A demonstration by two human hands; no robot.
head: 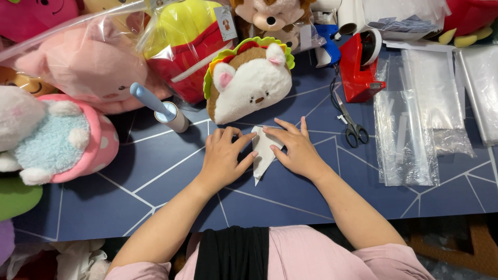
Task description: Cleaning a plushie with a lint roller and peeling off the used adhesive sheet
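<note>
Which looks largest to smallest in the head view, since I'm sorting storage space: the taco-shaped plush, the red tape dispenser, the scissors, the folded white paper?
1. taco-shaped plush
2. red tape dispenser
3. scissors and folded white paper: they look alike in length, and both hands partly cover the paper, so no ranking.

Quick count on the worktop [155, 171]: one folded white paper [263, 151] under two hands, left hand [224, 158] and right hand [295, 150]. One pair of scissors [351, 123], one red tape dispenser [360, 70], one lint roller [161, 108].
</note>
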